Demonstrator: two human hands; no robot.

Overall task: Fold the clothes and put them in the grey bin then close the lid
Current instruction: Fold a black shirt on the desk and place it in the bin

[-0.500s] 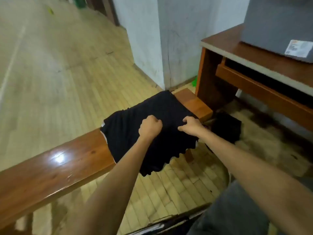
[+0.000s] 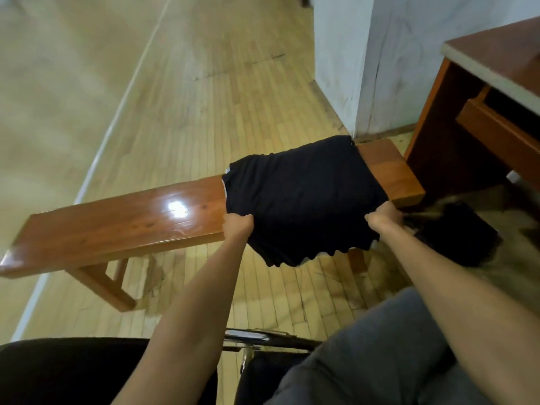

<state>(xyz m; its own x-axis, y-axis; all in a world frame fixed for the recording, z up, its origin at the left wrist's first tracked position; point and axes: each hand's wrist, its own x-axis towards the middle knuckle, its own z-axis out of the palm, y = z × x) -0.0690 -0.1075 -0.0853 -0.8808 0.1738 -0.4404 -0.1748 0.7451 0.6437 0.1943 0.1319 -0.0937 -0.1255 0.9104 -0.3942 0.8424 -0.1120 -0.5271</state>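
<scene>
Black garment [image 2: 304, 194] lies across bench [image 2: 117, 226] right end, long axis crosswise, hem overhanging near edge. Left hand [image 2: 237, 226] and right hand [image 2: 384, 219] each grip it, fingers curled.

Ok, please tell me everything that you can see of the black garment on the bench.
The black garment looks like thin, soft cloth, folded into a rough rectangle. It lies across the right end of the wooden bench, and its near edge, with a wavy hem, hangs over the bench's front. Small white bits show at its left edge and under the hem. The left hand grips its near left corner and the right hand grips its near right corner.
</scene>
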